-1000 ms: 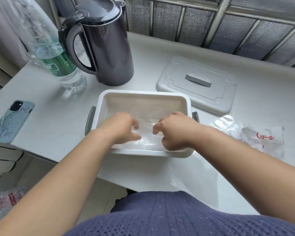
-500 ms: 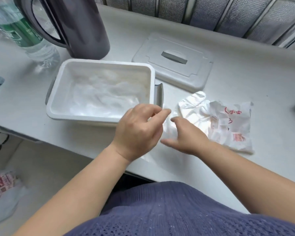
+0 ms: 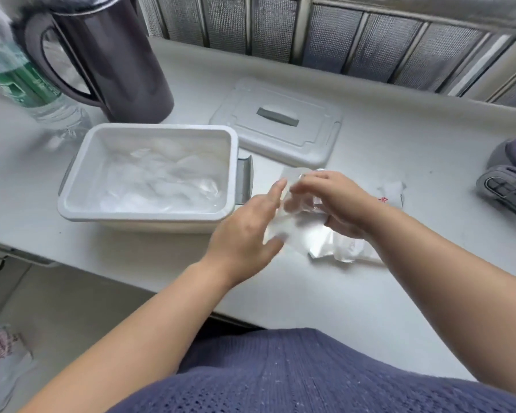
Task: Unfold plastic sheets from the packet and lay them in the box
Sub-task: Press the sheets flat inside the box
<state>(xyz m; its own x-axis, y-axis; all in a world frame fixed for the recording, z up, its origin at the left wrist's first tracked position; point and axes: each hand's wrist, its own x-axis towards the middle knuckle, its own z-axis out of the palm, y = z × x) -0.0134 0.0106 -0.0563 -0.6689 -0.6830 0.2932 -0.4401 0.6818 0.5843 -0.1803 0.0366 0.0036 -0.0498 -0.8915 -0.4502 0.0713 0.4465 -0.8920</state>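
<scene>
Crumpled sheets [image 3: 161, 180] are already laid in the box [image 3: 143, 219], and one more plastic sheet [image 3: 298, 231], just right of it over the packet [image 3: 390, 193], is pinched, not yet unfolded, by the right grip [image 3: 337, 204], with the left grip [image 3: 245, 231] spread open beside it.

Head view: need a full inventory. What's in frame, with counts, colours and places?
box: 1, white with grey handles, table centre-left, open
plastic sheets: several, exact count unclear, clear, crumpled inside the box
lid: 1, light grey, flat on the table behind and right of the box
kettle: 1, dark grey, behind the box
water bottle: 1, clear with green label, left of the kettle
packet: 1, white with red print, right of the box, partly under the right wrist
folded sheet: 1, clear, between the hands
grey-purple object: 1, right edge, cannot identify
bag: 1, white with red print, floor lower left
table: 1, white
left hand: fingers straight, at the sheet's left side
right hand: grips the folded sheet
</scene>
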